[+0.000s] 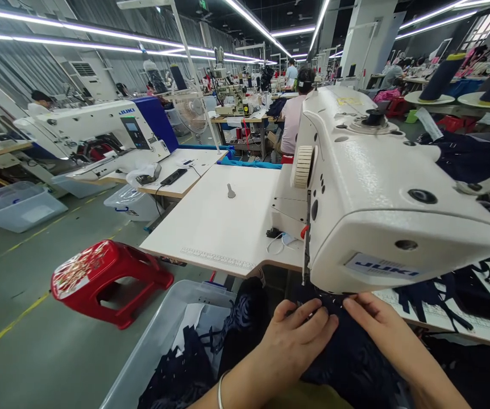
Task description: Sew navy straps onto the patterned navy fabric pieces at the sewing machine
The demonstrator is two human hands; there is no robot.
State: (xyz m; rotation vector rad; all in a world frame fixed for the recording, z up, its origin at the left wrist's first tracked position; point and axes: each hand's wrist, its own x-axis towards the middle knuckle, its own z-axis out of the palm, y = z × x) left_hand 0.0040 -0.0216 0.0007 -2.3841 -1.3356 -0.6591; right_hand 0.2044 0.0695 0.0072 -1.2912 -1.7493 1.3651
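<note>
Dark navy fabric (343,341) lies under the front of a white sewing machine (398,187) and hangs down toward my lap. My left hand (298,335), with a bangle at the wrist, has its fingers bent and closed on the cloth just below the machine head. On the other side, my right hand (370,312) pinches the same fabric close to the machine, its fingertips partly hidden. The cloth's edge between both hands sits near the needle area, which the machine head mostly covers.
A clear plastic bin (163,318) with navy pieces stands at lower left, beside a red stool (108,278). Navy straps (428,298) and a dark phone (479,295) lie on the right. A second machine (100,130) stands left; a person (291,119) sits ahead.
</note>
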